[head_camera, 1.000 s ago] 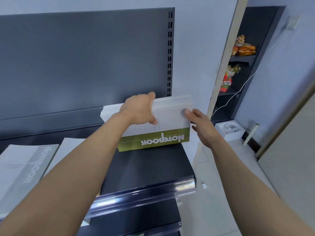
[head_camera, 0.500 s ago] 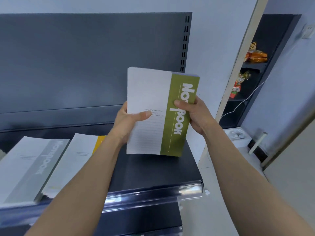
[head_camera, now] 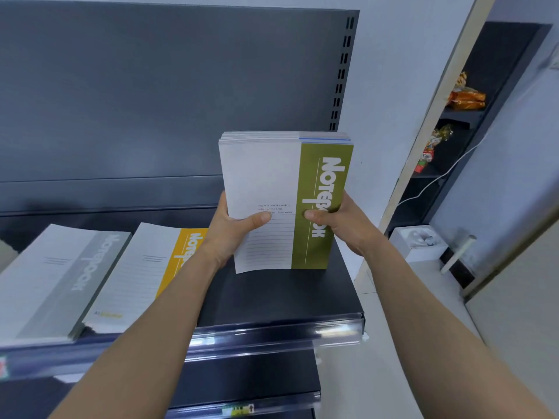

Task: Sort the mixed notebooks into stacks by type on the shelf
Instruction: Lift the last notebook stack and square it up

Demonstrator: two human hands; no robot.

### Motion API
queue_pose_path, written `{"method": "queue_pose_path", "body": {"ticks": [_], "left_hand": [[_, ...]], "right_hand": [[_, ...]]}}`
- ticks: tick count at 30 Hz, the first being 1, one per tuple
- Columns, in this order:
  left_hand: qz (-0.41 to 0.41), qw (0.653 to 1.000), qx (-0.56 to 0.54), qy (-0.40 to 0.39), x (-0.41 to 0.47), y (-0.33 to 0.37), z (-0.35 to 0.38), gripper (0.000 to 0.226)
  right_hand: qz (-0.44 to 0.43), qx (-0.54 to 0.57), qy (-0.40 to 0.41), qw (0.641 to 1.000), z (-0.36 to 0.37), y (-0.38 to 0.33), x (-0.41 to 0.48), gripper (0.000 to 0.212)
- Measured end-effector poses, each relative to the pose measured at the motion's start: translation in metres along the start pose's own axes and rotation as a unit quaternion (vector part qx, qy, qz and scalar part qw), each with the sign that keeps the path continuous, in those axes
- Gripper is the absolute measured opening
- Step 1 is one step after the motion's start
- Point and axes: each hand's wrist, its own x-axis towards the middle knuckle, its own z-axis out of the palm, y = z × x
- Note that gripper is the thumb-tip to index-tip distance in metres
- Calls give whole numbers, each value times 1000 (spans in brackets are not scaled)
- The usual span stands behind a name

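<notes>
We grip the notebook bundle point(head_camera: 272, 182) upright, left hand point(head_camera: 225, 237) and right hand point(head_camera: 344, 225) clamped on its sides above the shelf point(head_camera: 272, 297). Next, we judge, the olive top copy needs its own spot below our hands, right of the yellow notebook point(head_camera: 145, 273). The covers behind it are hidden, bar a blue edge.

L grip point(head_camera: 230, 237) and R grip point(head_camera: 343, 225) side by side, bare forearms reaching fwd from btm of view. Each thumb lies across the front, fingers curled out of sight behind. Both clamp the notebook stack point(head_camera: 263, 176) upright betw them, L grip slightly lower.
</notes>
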Motion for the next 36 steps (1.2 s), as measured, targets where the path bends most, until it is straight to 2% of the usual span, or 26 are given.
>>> {"method": "queue_pose_path", "body": {"ticks": [4, 7, 9, 11, 13, 16, 20, 25, 30, 36], "left_hand": [[-2, 999, 32, 15, 2, -5, -1, 83], [-32, 999, 19, 19, 3, 7, 1, 69], [-85, 996, -16, 15, 4, 17, 4, 47], [-179, 982, -46, 25, 0, 20, 7, 34], [-268, 961, -57, 43, -4, 12, 7, 33], [-333, 941, -18, 57, -10, -6, 7, 39], [-349, 934, 2, 77, -11, -20, 3, 48], [-356, 933, 4, 61, -9, -16, 2, 41], [-352, 932, 48, 68, -8, -12, 4, 35], [-352, 927, 110, 70, -9, -10, 4, 25]], "right_hand": [[-5, 0, 37, 999, 3, 0, -1, 50], [21, 46, 71, 996, 7, -7, 1, 39], [63, 62, 82, 993, 7, -9, 3, 35], [103, 53, 75, 990, 8, -7, 5, 37], [142, 31, 71, 987, 11, -2, 3, 37], [213, 17, 75, 974, 20, 16, -4, 40], [250, 15, 84, 964, 27, 33, -5, 38], [251, -18, 92, 963, 26, 34, 2, 43], [258, -68, 103, 958, 31, 31, 6, 25], [261, -164, 92, 947, 35, 31, 14, 44]]}}
